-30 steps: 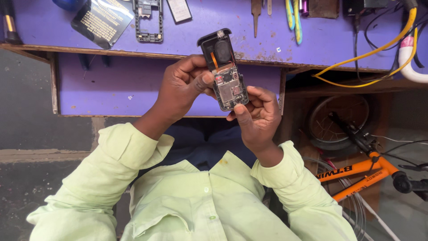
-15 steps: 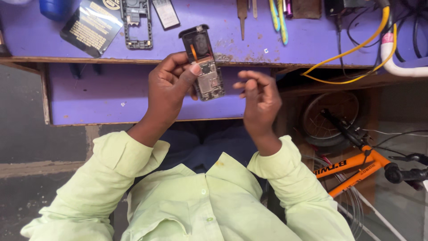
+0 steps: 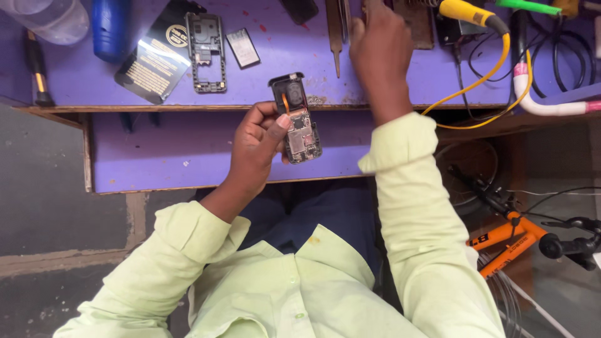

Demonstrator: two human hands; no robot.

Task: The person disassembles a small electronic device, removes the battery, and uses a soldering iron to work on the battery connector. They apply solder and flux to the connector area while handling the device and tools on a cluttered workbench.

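Observation:
My left hand [image 3: 258, 143] grips an opened mobile phone [image 3: 295, 119] with its circuit board bare, held upright just in front of the purple workbench [image 3: 263, 69] edge. My right hand [image 3: 379, 44] is stretched out over the bench top, fingers curled down among the tools near a metal file [image 3: 333, 28] and a brown block [image 3: 418, 25]. Whether it holds anything is hidden. Both arms wear pale green sleeves.
On the bench lie a black phone frame [image 3: 205, 53], a small battery [image 3: 242, 47], a dark card pack [image 3: 155, 59], a blue bottle [image 3: 113, 28], a clear bottle [image 3: 44, 19], a screwdriver [image 3: 37, 69] and yellow cable [image 3: 494, 56]. An orange bicycle [image 3: 519, 231] stands at the lower right.
My right hand let go of the phone and reached forward onto the bench top. The left hand kept the phone, now held alone.

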